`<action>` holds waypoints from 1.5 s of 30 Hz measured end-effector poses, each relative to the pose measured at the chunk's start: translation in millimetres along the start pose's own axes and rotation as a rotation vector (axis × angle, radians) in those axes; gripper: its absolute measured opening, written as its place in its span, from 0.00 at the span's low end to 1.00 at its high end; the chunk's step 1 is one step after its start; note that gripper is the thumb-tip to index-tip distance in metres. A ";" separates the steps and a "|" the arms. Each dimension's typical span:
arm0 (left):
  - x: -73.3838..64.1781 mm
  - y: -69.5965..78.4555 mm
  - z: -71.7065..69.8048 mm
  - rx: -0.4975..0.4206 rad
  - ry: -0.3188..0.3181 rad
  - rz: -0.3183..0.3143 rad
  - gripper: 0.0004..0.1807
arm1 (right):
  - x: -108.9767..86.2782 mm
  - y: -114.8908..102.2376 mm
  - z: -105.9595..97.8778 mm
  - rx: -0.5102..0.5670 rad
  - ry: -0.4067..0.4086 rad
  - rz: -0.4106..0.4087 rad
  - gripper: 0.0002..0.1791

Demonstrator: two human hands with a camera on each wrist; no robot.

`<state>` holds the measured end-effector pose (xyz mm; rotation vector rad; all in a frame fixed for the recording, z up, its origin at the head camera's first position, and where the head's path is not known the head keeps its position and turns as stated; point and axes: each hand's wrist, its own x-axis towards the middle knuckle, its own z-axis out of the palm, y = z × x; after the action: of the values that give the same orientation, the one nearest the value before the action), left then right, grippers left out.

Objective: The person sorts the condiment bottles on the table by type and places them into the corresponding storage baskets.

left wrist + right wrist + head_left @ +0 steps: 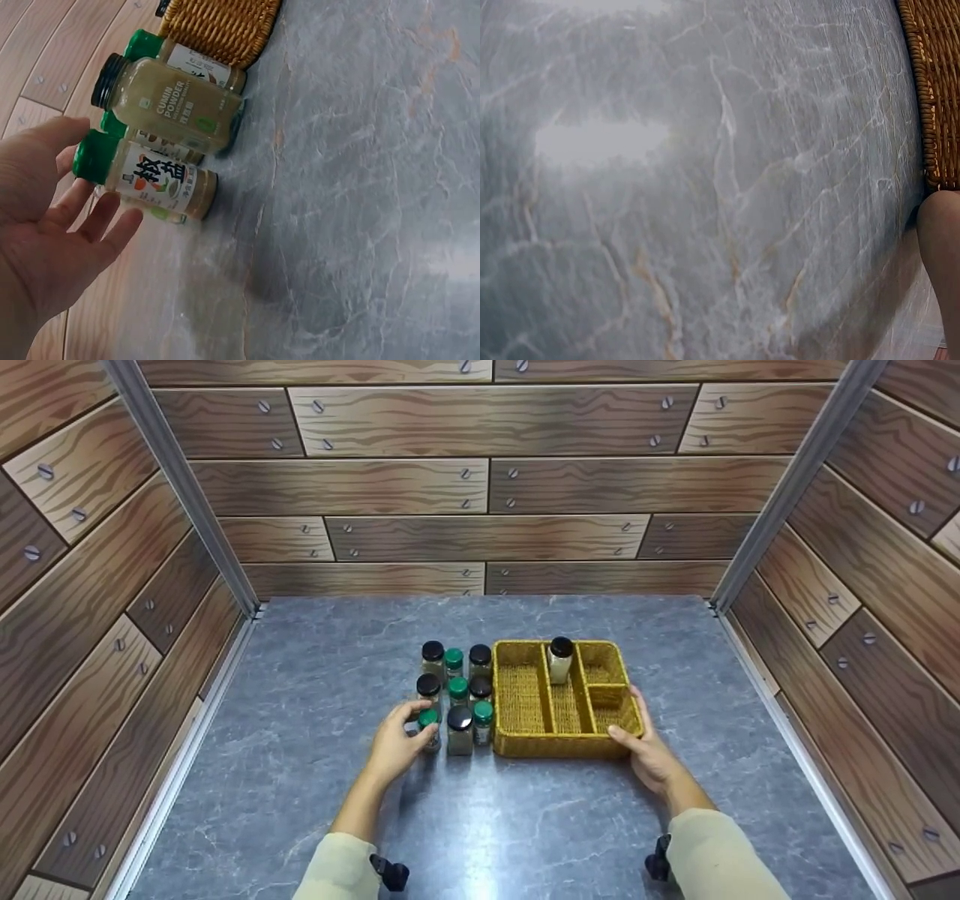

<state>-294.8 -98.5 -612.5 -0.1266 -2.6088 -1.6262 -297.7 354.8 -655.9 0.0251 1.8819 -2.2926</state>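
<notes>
My left hand [395, 740] is at a green-capped spice jar [157, 176] in the front left of a group, thumb and fingers around its cap. The jar stands upright on the table, its label facing the left wrist camera. Beside it is a black-capped cumin powder jar [172, 105]. With my right hand [651, 757] I grip the woven basket [562, 746] at its front right corner, thumb over the rim and fingers along the side. One black-capped jar [560, 660] stands inside the basket's middle compartment.
Several more black- and green-capped jars, such as a black-capped jar [433, 656] at the back, stand packed against the basket's left side. The grey marbled table [300, 675] is bounded by wood-patterned walls [480, 487] at the back and sides.
</notes>
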 end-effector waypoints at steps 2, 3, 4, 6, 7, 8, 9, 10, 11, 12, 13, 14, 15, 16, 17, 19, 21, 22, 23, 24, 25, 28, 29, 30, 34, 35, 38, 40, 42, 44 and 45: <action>-0.2 -1.9 -0.2 -0.011 -0.016 0.009 0.22 | 0.1 -0.6 0.3 0.002 -0.003 -0.006 0.57; -0.2 -2.9 -0.3 -0.014 -0.021 0.015 0.22 | 0.1 -1.0 0.5 0.004 -0.005 -0.008 0.57; -0.2 -3.8 -0.4 -0.014 -0.022 0.024 0.23 | 0.3 -1.2 0.6 0.006 -0.007 -0.010 0.57; -0.2 -5.6 -0.5 -0.001 -0.019 0.040 0.23 | 0.4 -1.8 0.8 0.006 -0.008 -0.005 0.57; -0.1 -6.4 -0.6 0.008 -0.018 0.046 0.23 | 0.3 -2.1 0.8 0.007 -0.007 -0.002 0.57; 0.1 -7.1 -0.6 0.015 -0.016 0.052 0.23 | 0.4 -2.1 0.8 0.008 -0.006 0.002 0.57; 0.4 -7.6 -0.6 0.021 -0.014 0.049 0.23 | 0.4 -2.1 0.9 0.008 -0.005 0.005 0.57; 0.5 -7.9 -0.7 0.026 -0.015 0.051 0.23 | 0.4 -2.0 0.9 0.008 -0.003 0.008 0.57; 0.8 -8.3 -0.7 0.033 -0.016 0.053 0.23 | 0.2 -2.0 0.9 0.007 0.000 0.010 0.58; 1.0 -8.3 -0.7 0.036 -0.017 0.055 0.23 | 0.1 -1.8 0.8 0.007 0.001 0.011 0.58; 1.3 -8.3 -0.9 0.039 -0.018 0.053 0.24 | 0.1 -1.6 0.8 0.007 0.001 0.011 0.58; 1.2 -8.2 -1.0 0.045 -0.017 0.057 0.24 | 0.1 -1.4 0.8 0.007 0.001 0.009 0.57; 1.2 -7.9 -1.2 0.049 -0.017 0.059 0.24 | 0.3 -1.3 0.7 0.008 0.001 0.006 0.57; 1.2 -7.7 -1.5 0.047 -0.018 0.060 0.25 | 0.2 -1.1 0.5 0.008 0.000 0.003 0.57; 1.1 -7.5 -2.0 0.046 -0.019 0.059 0.25 | 0.2 -0.8 0.3 0.007 -0.001 0.000 0.57; 0.7 -6.9 -3.4 0.039 -0.015 0.060 0.24 | 0.4 -0.3 -0.1 0.008 -0.003 -0.005 0.57; 0.2 -6.0 -5.9 0.013 -0.008 0.062 0.23 | 0.9 0.2 -0.3 0.008 -0.005 -0.006 0.57; -0.3 -5.0 -7.8 0.003 -0.003 0.057 0.23 | 0.9 0.5 -0.4 0.008 -0.006 -0.007 0.57; -0.9 -3.4 -9.9 -0.006 0.003 0.051 0.23 | 1.1 0.8 -0.3 0.008 -0.007 -0.009 0.57; -1.3 -1.4 -12.1 -0.018 0.012 0.045 0.23 | 1.2 1.0 -0.2 0.008 -0.008 -0.010 0.57; -1.5 0.9 -14.2 -0.028 0.020 0.038 0.23 | 1.3 1.3 -0.1 0.009 -0.009 -0.012 0.57; -2.2 10.2 -20.3 -0.059 0.037 0.001 0.24 | 1.0 1.6 -0.3 0.008 -0.009 -0.019 0.57; -1.9 13.1 -22.0 -0.077 0.041 -0.006 0.25 | 0.9 1.7 -0.5 0.005 -0.010 -0.019 0.57; -1.7 16.1 -23.7 -0.091 0.043 -0.015 0.25 | 0.7 1.7 -0.8 0.004 -0.011 -0.019 0.57; -1.7 28.4 -31.5 -0.122 0.032 -0.042 0.25 | 0.1 2.0 -0.8 0.003 -0.013 -0.014 0.56; -1.7 32.0 -33.4 -0.114 0.025 -0.045 0.25 | 0.0 1.8 -0.7 0.004 -0.010 -0.012 0.56; -0.9 43.9 -38.3 -0.093 0.012 -0.048 0.26 | -0.7 0.9 0.0 0.008 -0.004 -0.004 0.56; 0.2 51.8 -40.7 -0.076 0.004 -0.049 0.26 | -0.7 0.4 0.5 0.010 -0.003 0.000 0.57; 1.2 59.8 -42.4 -0.068 -0.002 -0.051 0.26 | -0.9 -0.3 1.0 0.012 -0.005 0.002 0.57; 1.7 67.0 -43.1 -0.064 -0.016 -0.053 0.26 | -0.8 -0.5 1.5 0.013 -0.007 0.006 0.57; 2.1 70.1 -42.9 -0.065 -0.024 -0.050 0.26 | -0.8 -0.5 1.7 0.014 -0.005 0.007 0.57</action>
<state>-289.2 -106.3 -530.9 -0.0853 -2.5978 -1.7367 -296.9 353.3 -654.9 0.0274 1.8600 -2.2990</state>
